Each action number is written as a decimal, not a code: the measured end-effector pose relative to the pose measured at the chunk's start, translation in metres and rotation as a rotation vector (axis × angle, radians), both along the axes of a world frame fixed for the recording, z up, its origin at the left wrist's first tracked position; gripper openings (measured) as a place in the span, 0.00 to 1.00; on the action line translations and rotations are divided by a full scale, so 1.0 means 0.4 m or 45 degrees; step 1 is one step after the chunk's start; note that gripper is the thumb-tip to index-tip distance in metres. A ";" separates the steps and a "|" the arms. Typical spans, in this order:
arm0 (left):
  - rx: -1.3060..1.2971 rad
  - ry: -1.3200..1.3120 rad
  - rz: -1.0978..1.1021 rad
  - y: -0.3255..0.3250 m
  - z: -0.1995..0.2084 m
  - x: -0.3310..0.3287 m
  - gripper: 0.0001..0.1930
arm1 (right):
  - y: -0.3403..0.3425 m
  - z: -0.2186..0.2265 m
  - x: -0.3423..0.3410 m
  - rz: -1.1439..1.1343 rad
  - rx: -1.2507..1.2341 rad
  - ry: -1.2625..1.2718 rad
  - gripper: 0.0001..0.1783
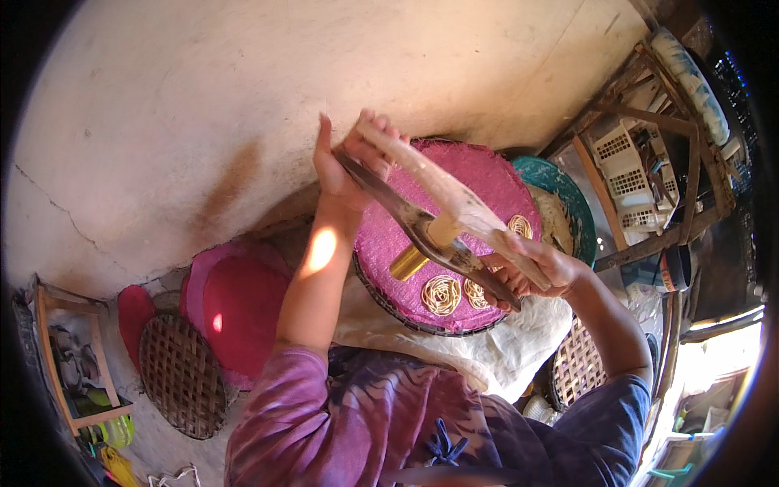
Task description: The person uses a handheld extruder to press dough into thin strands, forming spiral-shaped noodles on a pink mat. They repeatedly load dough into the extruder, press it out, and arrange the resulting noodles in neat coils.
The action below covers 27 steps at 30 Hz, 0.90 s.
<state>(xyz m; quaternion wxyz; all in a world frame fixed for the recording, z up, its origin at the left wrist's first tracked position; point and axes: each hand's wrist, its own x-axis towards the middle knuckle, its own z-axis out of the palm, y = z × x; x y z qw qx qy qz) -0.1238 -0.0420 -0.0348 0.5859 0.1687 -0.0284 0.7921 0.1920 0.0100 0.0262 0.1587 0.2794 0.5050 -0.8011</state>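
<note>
Both my hands hold a wooden hand press above a round pink-covered tray (475, 170). The press has a pale upper bar (454, 195), a dark lower bar (389, 199) and a brass cylinder (408, 264) pointing down. My left hand (357, 162) is at the far left ends of the bars, thumb raised, fingers over the upper bar. At the near right ends, my right hand (540, 268) wraps round both bars. Below lie coils of pale strands: one coil (441, 295) at the front, a second coil (476, 294) partly hidden by the press, and another coil (519, 226) farther right.
A teal basin (588, 215) with pale, dough-like contents stands right of the tray. Whitish cloth (519, 349) lies before me. Woven trays (182, 377) and a red round cover (247, 308) lean at left. A wooden frame (690, 130) with white baskets (629, 174) stands at right.
</note>
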 end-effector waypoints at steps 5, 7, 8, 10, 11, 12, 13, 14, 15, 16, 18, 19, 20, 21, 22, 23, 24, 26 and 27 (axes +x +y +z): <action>0.040 -0.159 0.060 0.024 -0.135 -0.008 0.21 | -0.014 -0.006 -0.056 0.008 0.455 -0.165 0.39; 0.095 -0.134 0.083 0.014 -0.127 -0.027 0.20 | -0.034 0.000 -0.069 0.072 0.494 -0.107 0.39; 0.115 -0.107 0.086 0.004 -0.116 -0.039 0.19 | -0.042 0.006 -0.077 0.088 0.528 -0.091 0.39; 0.085 -0.128 0.080 -0.016 -0.089 -0.044 0.20 | -0.067 0.033 -0.071 0.075 0.531 -0.115 0.40; 0.033 -0.178 0.069 -0.031 -0.082 -0.034 0.22 | -0.075 0.052 -0.064 0.079 0.562 -0.150 0.40; 0.022 -0.214 0.093 -0.040 -0.075 -0.025 0.24 | -0.079 0.068 -0.060 0.085 0.591 -0.185 0.40; 0.022 -0.228 0.081 -0.037 -0.070 -0.008 0.24 | -0.078 0.089 -0.049 0.081 0.415 -0.143 0.39; -0.004 -0.273 0.054 -0.036 -0.065 0.002 0.24 | -0.076 0.098 -0.049 0.047 0.495 -0.174 0.38; 0.006 -0.287 0.056 -0.029 -0.059 0.008 0.24 | -0.072 0.109 -0.046 0.054 0.557 -0.217 0.38; 0.016 -0.303 0.057 -0.023 -0.053 0.011 0.24 | -0.071 0.111 -0.048 0.035 0.644 -0.340 0.37; 0.039 -0.220 0.082 -0.017 -0.034 -0.006 0.23 | -0.070 0.106 -0.054 0.005 0.682 -0.228 0.37; 0.042 -0.196 0.080 -0.021 -0.024 -0.020 0.23 | -0.073 0.096 -0.059 -0.007 0.684 -0.215 0.37; 0.042 -0.187 0.103 -0.028 -0.017 -0.030 0.23 | -0.078 0.088 -0.062 -0.002 0.673 -0.127 0.37; 0.007 -0.166 0.120 -0.041 -0.014 -0.034 0.23 | -0.086 0.079 -0.064 0.012 0.677 -0.070 0.38; -0.025 -0.123 0.132 -0.054 -0.015 -0.033 0.21 | -0.093 0.074 -0.063 -0.004 0.645 -0.140 0.38; -0.028 -0.084 0.159 -0.067 -0.021 -0.026 0.18 | -0.099 0.071 -0.059 -0.009 0.609 -0.152 0.38; 0.005 -0.036 0.184 -0.076 -0.033 -0.015 0.16 | -0.103 0.068 -0.053 -0.003 0.584 -0.238 0.38; -0.072 -0.121 0.173 -0.069 -0.067 0.021 0.16 | -0.100 0.070 -0.032 -0.013 0.523 -0.197 0.37; -0.066 -0.143 0.143 -0.055 -0.086 0.034 0.16 | -0.095 0.070 -0.020 -0.033 0.542 -0.225 0.36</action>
